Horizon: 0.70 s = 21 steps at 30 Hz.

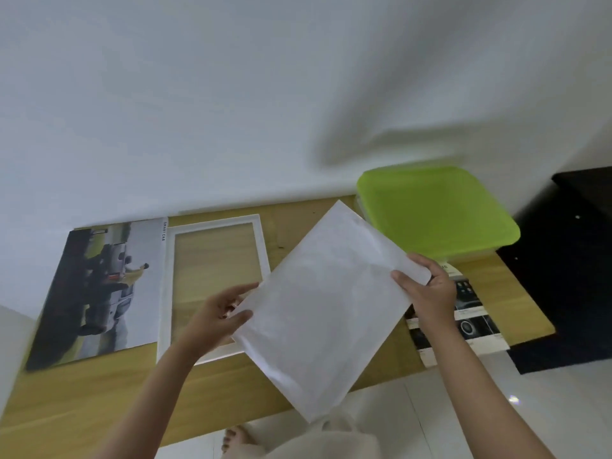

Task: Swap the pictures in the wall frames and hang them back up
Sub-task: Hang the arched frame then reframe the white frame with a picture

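Note:
I hold a white sheet (328,306), blank side up, tilted above the wooden table (82,402). My left hand (220,311) pinches its left corner and my right hand (430,286) pinches its right corner. An empty white picture frame (165,293) lies flat on the table, partly under the sheet. Left of the frame lies a car picture (99,289) with a dark vehicle and a person in yellow. Another printed picture (470,313) with dark car-detail photos lies under my right forearm.
A container with a lime-green lid (437,210) stands at the back right of the table against the white wall. A black surface (569,270) sits to the right. The table's near edge borders a white tiled floor (414,412), where a bare foot (235,442) shows.

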### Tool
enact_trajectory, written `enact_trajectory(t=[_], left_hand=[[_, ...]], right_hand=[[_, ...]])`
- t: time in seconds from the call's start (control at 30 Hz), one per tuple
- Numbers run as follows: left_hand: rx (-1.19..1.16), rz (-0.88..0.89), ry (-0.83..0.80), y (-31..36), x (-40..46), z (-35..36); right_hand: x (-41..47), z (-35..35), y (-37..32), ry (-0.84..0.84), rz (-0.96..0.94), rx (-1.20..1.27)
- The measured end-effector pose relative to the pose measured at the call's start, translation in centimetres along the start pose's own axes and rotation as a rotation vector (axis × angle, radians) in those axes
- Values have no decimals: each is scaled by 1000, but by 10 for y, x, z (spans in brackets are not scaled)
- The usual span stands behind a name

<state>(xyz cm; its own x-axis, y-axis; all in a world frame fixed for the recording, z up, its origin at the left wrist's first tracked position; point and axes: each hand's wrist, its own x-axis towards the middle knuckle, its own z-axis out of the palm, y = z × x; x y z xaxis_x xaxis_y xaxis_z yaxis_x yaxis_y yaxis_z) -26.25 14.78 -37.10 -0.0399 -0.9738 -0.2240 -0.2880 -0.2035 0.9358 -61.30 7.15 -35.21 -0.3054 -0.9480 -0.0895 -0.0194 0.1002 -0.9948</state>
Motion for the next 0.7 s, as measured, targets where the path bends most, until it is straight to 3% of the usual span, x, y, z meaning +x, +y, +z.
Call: enact_trajectory(t=[0.2,0.37,0.57,0.7], left_hand=[[-22,-12,-61,16,21,98],[31,-46,57,25,42,181],[62,-98,244,48,76,257],[60,-125,155,60,97,284]], right_hand=[[3,-120,21,209,109,41],[1,-195,42,329,171,10],[11,-248,59,451,203,-67],[26,-261,69,506,230,-71]])
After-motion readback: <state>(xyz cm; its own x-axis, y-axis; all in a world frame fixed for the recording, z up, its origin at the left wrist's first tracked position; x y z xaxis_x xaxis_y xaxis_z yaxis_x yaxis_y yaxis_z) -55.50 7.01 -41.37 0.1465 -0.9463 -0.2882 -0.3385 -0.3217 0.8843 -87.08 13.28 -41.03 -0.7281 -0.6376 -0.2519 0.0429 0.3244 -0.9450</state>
